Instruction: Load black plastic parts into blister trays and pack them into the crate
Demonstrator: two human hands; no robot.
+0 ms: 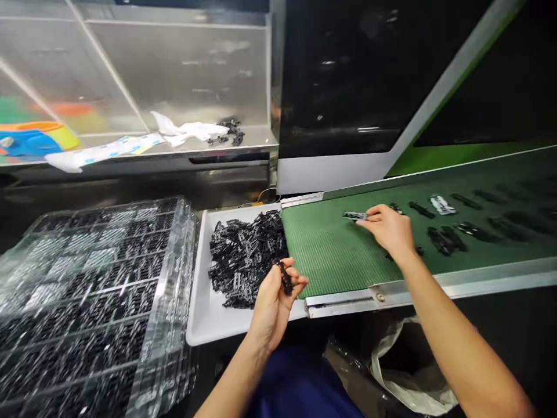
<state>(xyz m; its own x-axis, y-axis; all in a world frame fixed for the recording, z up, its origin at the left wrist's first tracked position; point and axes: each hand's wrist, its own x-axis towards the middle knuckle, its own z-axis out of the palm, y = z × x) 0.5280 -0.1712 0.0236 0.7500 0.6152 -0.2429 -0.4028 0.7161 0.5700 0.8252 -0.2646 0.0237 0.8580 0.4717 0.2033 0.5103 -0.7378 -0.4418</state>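
Observation:
My left hand point(275, 299) is closed on a small black plastic part point(286, 278), above the front right edge of a white tray point(201, 313). A heap of the same black parts point(246, 258) lies in that tray. Over the green conveyor belt point(326, 244), my right hand point(389, 229) pinches another slim part point(355, 216) that looks dark with a pale, shiny top. More such parts point(444, 239) rest on the belt in rough rows to the right of this hand. Some beside my right wrist are partly hidden by it.
Stacked clear plastic trays point(100, 290) filled with black parts stand at the left. A metal shelf point(256, 136) behind holds a white cloth point(187, 132), several black parts and a blue-yellow object point(39, 139). The belt has metal side rails point(435, 294). Below is an open bag point(383, 354).

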